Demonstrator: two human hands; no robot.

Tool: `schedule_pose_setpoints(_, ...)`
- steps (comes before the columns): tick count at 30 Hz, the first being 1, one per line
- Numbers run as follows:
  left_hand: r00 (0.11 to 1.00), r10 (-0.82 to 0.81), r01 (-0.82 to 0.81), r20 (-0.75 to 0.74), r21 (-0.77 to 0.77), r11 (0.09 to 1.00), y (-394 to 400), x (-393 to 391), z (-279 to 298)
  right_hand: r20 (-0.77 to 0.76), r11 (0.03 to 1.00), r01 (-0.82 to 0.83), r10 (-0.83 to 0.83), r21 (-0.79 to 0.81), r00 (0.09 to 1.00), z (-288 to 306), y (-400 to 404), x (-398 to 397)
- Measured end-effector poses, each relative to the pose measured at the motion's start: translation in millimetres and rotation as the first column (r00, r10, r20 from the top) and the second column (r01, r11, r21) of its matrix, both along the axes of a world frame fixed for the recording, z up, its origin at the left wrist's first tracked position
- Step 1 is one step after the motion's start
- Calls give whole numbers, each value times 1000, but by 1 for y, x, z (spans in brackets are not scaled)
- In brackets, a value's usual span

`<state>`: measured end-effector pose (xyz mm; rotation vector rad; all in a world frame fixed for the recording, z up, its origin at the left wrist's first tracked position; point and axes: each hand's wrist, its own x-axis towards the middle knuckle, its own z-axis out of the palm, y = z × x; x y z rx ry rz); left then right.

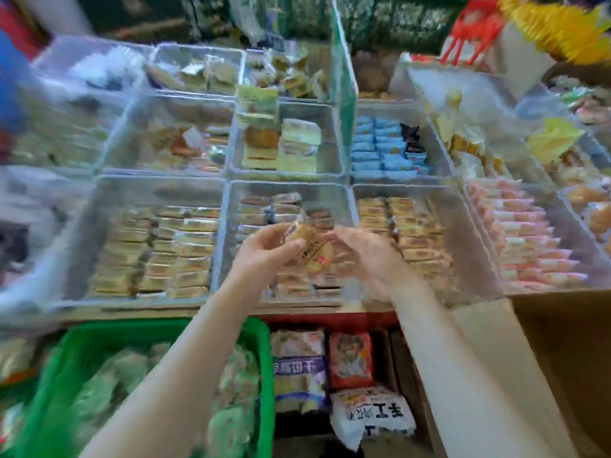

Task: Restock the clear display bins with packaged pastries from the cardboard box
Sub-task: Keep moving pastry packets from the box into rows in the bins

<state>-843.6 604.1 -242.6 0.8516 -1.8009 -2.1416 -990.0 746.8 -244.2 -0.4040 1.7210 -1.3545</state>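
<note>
Both hands are out over the clear bins. The left hand [264, 249] has its grip curled round a wrapped pastry [310, 251], with the thumb on the near side and the fingers behind it. The right hand [367, 256] is at 3 o'clock from the pastry and touches its edge. That hand is blurry, so I cannot tell if its grip is clenched on the pastry or loose.

The pastry is round and golden, in a clear wrapper with dark writing and a small red mark. It is held up above the middle front bin [231, 206], which has rows of brown packets in it.

At 9 o'clock from that bin is a bin of tan packets [158, 249]. At 3 o'clock is another bin of tan packets [406, 226]. Farther at 3 o'clock lie pink packets [525, 239]. At 1 o'clock sit blue packets [380, 147].

At 7 o'clock, low down, is a green basket [264, 358] with pale green packs inside. At 4 o'clock is the cardboard box [562, 358], brown and open, just beside the right arm. Between the basket and the box are bags of snacks [350, 361].
</note>
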Motion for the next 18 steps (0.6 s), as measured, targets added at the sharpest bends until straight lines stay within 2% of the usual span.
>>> schedule_pose_setpoints(1, 999, 44, -44, 10, 2, 999, -26, 19, -6, -119, 996, -76, 82, 48, 990, 0, -30, 17)
schedule_pose_setpoints(3, 995, 99, -99, 29, -13, 995, -73, 54, -20, -255, 973, -178, 210, 146, 944, 1, -85, 48)
schedule_pose_setpoints(6, 982, 182, -184, 42, 23, 983, -130, 96, -41, -349, 912, -311, 393, 267, 851, -1, -158, 88)
schedule_pose_setpoints(8, 967, 246, -250, 72, 49, 967, -159, 114, -54, -376, 882, -341, 452, 326, 809, -7, -196, 103)
schedule_pose_setpoints(10, 941, 296, -310, 165, 70, 948, -185, 123, -73, -463, 892, -272, 426, 362, 778, -15, -228, 107)
schedule_pose_setpoints(12, 906, 330, -378, 264, 160, 912, -203, 129, -89, -599, 913, -156, 368, 376, 711, -22, -255, 103)
schedule_pose_setpoints(15, 897, 343, -428, 280, 353, 832, -211, 137, -107, -761, 901, -5, 370, 435, 533, -32, -287, 91)
schedule_pose_setpoints(18, 923, 307, -379, 232, 406, 832, -216, 133, -113, -817, 860, 34, 471, 510, 334, -52, -312, 81)
